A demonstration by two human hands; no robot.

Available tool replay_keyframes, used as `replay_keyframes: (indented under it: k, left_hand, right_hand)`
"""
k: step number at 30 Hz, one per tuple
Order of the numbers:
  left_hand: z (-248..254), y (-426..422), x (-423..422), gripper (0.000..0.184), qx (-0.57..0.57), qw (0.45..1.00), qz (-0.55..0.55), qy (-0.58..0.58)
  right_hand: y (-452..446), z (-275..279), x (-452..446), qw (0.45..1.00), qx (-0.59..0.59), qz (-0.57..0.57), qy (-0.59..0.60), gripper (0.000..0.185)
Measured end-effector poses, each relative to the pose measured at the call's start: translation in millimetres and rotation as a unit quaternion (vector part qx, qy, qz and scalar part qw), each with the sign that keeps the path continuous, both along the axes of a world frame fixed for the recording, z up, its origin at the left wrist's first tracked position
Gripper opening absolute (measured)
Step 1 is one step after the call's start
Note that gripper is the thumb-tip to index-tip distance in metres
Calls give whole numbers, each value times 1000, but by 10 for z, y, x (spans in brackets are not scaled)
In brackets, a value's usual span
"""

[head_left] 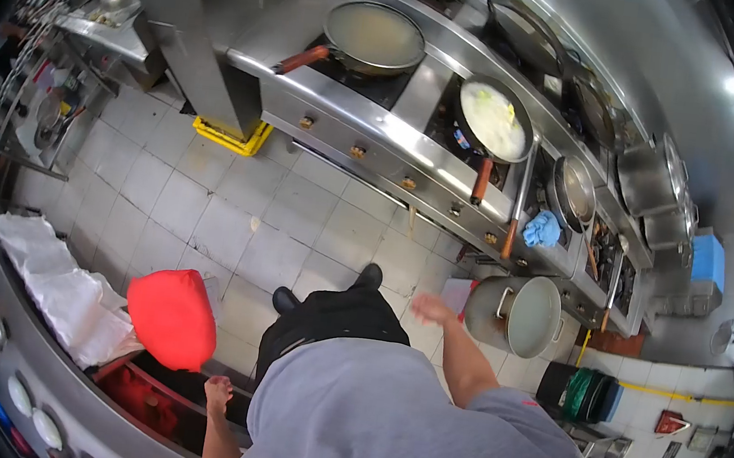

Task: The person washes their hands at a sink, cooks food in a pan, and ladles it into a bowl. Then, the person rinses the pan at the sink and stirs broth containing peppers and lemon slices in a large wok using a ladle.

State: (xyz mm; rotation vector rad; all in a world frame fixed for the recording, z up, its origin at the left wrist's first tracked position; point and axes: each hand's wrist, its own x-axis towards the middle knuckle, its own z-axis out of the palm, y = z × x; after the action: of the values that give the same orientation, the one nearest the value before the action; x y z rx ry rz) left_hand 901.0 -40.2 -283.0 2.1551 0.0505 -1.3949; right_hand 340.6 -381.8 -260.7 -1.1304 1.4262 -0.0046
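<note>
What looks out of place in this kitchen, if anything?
A crumpled blue cloth lies on the stove beside a pan, an odd spot for fabric near burners. A small pale mark also dots the floor tiles; whether it's a spill, I can't tell.

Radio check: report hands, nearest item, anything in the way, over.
Left hand beside red item, grip unclear. Right hand out front, nothing visibly held. Large pot close to the right hand, possibly in the way.

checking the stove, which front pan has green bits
The middle pan, its contents white; the left pan holds tan liquid, and the pan by the blue cloth shows no green.
</note>
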Motion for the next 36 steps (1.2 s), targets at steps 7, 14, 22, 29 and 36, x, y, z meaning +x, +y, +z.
replay_keyframes:
  k: [7,14,22,29,36]
  left_hand:
    - [-123,310,225,25,-150,984,64,78]
    - [192,-69,356,14,-143,985,69,-70]
    - [702,472,-260,13,-86,986,90,-113]
    - [598,1082,-1151,10,-35,980,186,-61]
    - [861,608,-1375,15,49,985,96,-132]
  right_hand:
    - [471,34,186,977,83,105,168,21]
    - [-369,230,684,990,-98,82,65,20]
    - [-849,967,1493,935,-64,326,122,13]
    - [-902,623,1487,952,102,285,40,11]
    - [-1326,35,1308,952,52,300,4,29]
